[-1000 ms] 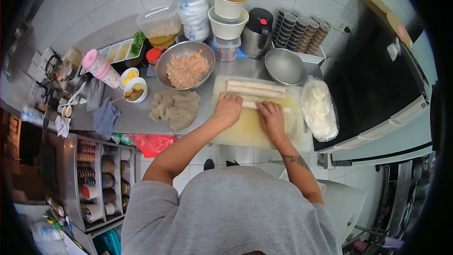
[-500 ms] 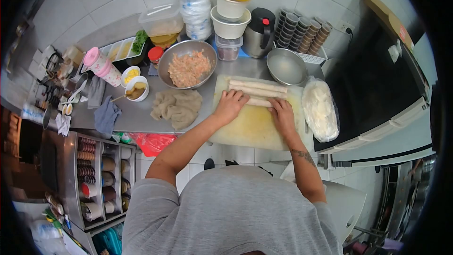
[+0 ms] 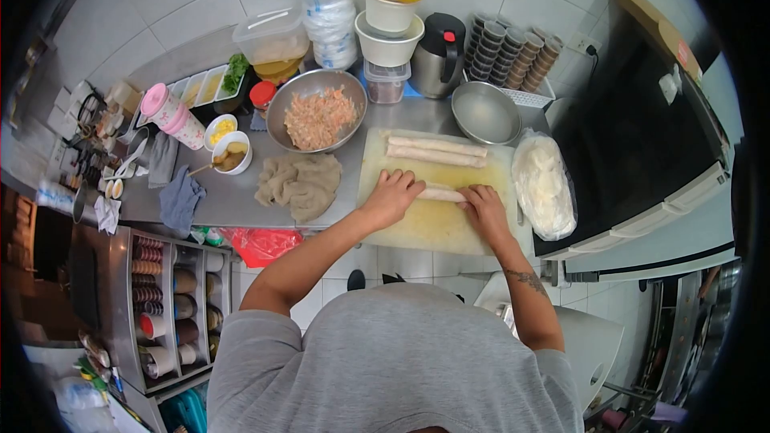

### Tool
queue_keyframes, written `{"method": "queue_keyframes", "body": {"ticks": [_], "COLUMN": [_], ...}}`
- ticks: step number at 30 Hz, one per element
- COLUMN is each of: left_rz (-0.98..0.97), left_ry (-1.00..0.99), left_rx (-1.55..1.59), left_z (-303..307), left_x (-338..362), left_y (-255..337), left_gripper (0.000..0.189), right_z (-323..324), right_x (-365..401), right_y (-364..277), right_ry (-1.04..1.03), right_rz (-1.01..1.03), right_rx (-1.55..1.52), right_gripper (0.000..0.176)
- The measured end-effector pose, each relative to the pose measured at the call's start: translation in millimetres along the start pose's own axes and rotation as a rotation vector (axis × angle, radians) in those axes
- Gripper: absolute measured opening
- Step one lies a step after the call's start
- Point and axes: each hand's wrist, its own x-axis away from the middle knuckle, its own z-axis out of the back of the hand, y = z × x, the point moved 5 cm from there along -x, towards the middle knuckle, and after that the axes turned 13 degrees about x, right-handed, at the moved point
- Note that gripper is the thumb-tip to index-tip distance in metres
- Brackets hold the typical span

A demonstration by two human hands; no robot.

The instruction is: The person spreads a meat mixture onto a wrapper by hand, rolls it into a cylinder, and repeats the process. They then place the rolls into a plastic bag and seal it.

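A pale roll (image 3: 440, 193) lies crosswise on the yellowish cutting board (image 3: 433, 232). My left hand (image 3: 392, 196) is closed around its left end, and my right hand (image 3: 484, 209) grips its right end. Behind my hands, two more long pale rolls (image 3: 437, 151) lie side by side on the board, apart from the one I hold. A metal bowl of pinkish minced filling (image 3: 321, 116) stands beyond the board on the left. To the right of the board rests a plastic bag with white sheets or dough (image 3: 544, 184).
An empty metal bowl (image 3: 487, 113) and a steel jug (image 3: 437, 56) stand behind the board. A crumpled beige cloth (image 3: 299, 185) lies at its left, near two small white bowls. White tubs (image 3: 390, 38) topped with cut lemon stand by the wall. A black-fronted appliance (image 3: 634, 128) borders the right.
Both hands have moved toward my body with the held roll, leaving a wider gap between it and the two rolls behind.
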Motion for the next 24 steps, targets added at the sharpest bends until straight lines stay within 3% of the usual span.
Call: {"method": "queue_keyframes", "body": {"ticks": [2, 7, 10, 16, 20, 22, 24], "left_rz": [0.018, 0.002, -0.045, -0.063, 0.040, 0.092, 0.193], "left_ry": [-0.003, 0.138, 0.081, 0.182, -0.027, -0.121, -0.278], "left_rx": [0.027, 0.053, -0.061, -0.055, -0.081, -0.044, 0.197], "left_z": [-0.5, 11.3, 6.2, 3.2, -0.2, 2.0, 8.9], "left_x": [1.0, 4.3, 12.0, 8.3, -2.4, -10.0, -24.0], "left_y": [-0.8, 4.6, -2.6, -11.2, -25.8, -29.3, -38.2], "left_gripper": [0.042, 0.040, 0.041, 0.041, 0.038, 0.036, 0.034], "right_z": [22.9, -0.7, -14.1, -19.5, -36.0, -31.6, -25.9], "right_x": [-5.7, -7.1, -9.9, -25.6, -30.8, -36.5, -41.7], "right_y": [-18.6, -37.0, -34.8, -34.1, -52.3, -55.2, -54.9], "right_ry": [0.128, 0.069, 0.058, 0.074, 0.008, -0.005, -0.022], "right_rz": [0.019, 0.105, 0.098, 0.071, 0.100, 0.067, 0.037], "right_rx": [0.054, 0.032, 0.051, 0.049, 0.030, -0.016, -0.030], "right_gripper": [0.036, 0.040, 0.039, 0.042, 0.047, 0.040, 0.034]}}
